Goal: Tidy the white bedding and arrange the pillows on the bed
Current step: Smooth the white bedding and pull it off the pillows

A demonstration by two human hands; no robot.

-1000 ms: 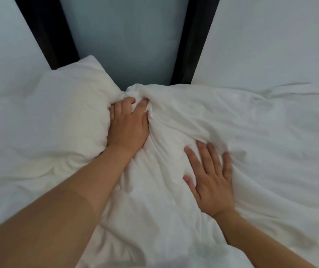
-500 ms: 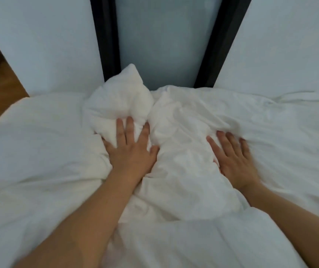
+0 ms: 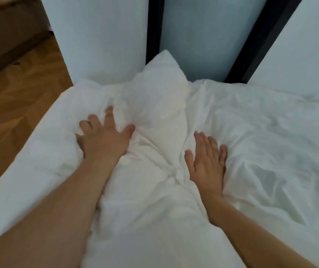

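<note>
**Both hands pressing flat on rumpled white bedding at the head of the bed**

The left hand (image 3: 104,140) is lying palm down on the white bedding (image 3: 261,151), fingers spread wide and straight, the fingertips sinking into the folds beside a pillow (image 3: 160,89). It is gripping nothing. The right hand (image 3: 207,163) is also resting palm down on the bedding, fingers straight and close together, holding nothing; it is sitting just right of a bunched ridge of cloth that is running between the two hands.

The pillow is standing with one corner pointing up, leaning against the pale padded headboard (image 3: 100,35), near the left edge of the bed. The bedding is covering the whole visible bed surface and is showing heavy creasing on the right side and around both hands. Whether a second pillow is lying under the cloth cannot be told.

Dark vertical strips (image 3: 153,28) are separating the headboard panels. A wooden floor (image 3: 19,97) is showing to the left of the bed.
</note>
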